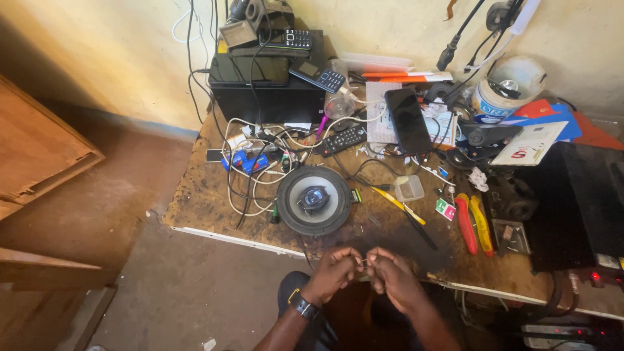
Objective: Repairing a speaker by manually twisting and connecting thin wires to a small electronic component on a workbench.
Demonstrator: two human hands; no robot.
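Both hands met just below the near edge of the worktop (208, 214), fingertips almost touching. The left hand (335, 272), with a dark watch (303, 305) on its wrist, and the right hand (392, 276) each pinched an end of a small wire piece (364, 262); it was too small to tell more about it. The piece sat between the two hands, in front of the worktop's edge and just below the round speaker (314, 199).

The speaker lay face up near the front of the worktop, with a tangle of white and black cables (253, 169) to its left. Just right of it lay a yellow-handled tool (398, 205) and a small clear plastic box (409, 188). Further right, red and yellow-handled pliers (473, 224) lay side by side. Behind the speaker were a black remote control (344, 139), a dark smartphone (408, 120) and a black box (268, 84) carrying keypad phones (318, 77). A white tub (499, 97) stood near the wall.
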